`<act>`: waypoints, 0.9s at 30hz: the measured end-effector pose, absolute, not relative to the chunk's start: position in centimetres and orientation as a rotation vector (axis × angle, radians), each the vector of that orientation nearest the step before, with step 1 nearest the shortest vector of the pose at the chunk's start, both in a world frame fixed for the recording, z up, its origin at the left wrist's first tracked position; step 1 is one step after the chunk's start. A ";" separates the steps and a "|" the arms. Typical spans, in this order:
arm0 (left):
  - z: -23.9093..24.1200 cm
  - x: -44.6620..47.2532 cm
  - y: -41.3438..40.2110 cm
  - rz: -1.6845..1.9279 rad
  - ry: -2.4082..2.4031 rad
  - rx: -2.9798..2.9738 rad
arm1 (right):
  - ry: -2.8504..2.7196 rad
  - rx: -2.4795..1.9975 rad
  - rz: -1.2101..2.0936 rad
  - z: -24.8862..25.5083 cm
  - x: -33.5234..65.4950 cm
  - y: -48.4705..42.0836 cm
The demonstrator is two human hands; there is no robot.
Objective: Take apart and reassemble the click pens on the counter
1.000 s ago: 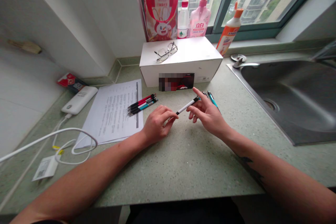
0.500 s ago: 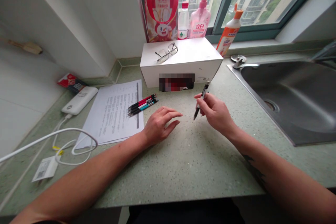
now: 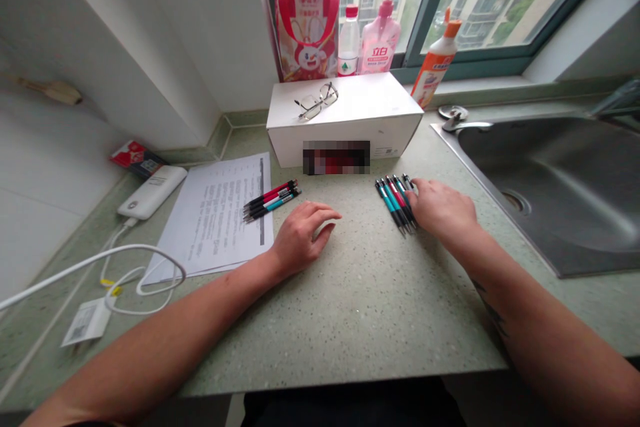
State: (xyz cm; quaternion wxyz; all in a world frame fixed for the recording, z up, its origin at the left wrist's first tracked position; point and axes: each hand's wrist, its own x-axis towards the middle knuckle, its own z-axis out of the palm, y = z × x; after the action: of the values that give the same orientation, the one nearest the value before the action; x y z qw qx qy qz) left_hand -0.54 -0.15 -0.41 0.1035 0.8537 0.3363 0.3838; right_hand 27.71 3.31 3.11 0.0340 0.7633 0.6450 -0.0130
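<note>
My left hand [image 3: 306, 235] rests on the counter with thumb and forefinger apart, holding nothing. Beside it, several click pens [image 3: 270, 200] in red, white and teal lie partly across the printed sheets [image 3: 215, 213]. To the right, a row of pens [image 3: 393, 203], teal, red and dark, lies side by side on the counter. My right hand [image 3: 443, 208] is at the right end of that row, thumb and forefinger closed on a white-and-black pen [image 3: 408, 181]. My fingers cover much of this pen, and the lower part of my hand hides its tip.
Behind the pens stands a white box [image 3: 345, 100] with eyeglasses [image 3: 317, 101] on top. A steel sink [image 3: 550, 180] is on the right. At left are a power bank [image 3: 153, 192], a white cable [image 3: 145, 247] and a charger [image 3: 89, 320]. Bottles [image 3: 380, 40] stand by the window.
My right hand has moved right and turned palm down, bringing its pen to the end of the row, which my hand hid before. My left hand has barely shifted.
</note>
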 end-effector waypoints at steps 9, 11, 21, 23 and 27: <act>-0.2 -1.1 0.3 1.060 1.380 2.575 | 2.244 2.321 -0.069 2.3 26.6 3.0; 0.0 -1.2 0.4 1.069 1.487 2.596 | 2.295 2.260 -0.135 1.7 26.2 2.8; -1.5 -3.1 2.8 1.124 1.808 2.515 | 2.427 2.222 -0.130 0.7 26.4 2.5; -2.1 -3.6 3.3 1.076 1.845 2.521 | 2.435 2.230 -0.110 0.8 26.4 2.4; -2.6 -4.1 3.8 0.967 1.862 2.498 | 2.414 2.242 -0.078 1.2 26.2 2.4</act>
State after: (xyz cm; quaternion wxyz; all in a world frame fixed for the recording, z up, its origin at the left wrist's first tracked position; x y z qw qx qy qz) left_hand -4.07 3.78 -2.56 -0.0604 0.7643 0.5698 0.2959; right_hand 26.17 2.36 1.17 -0.0769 0.6782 0.7305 -0.0236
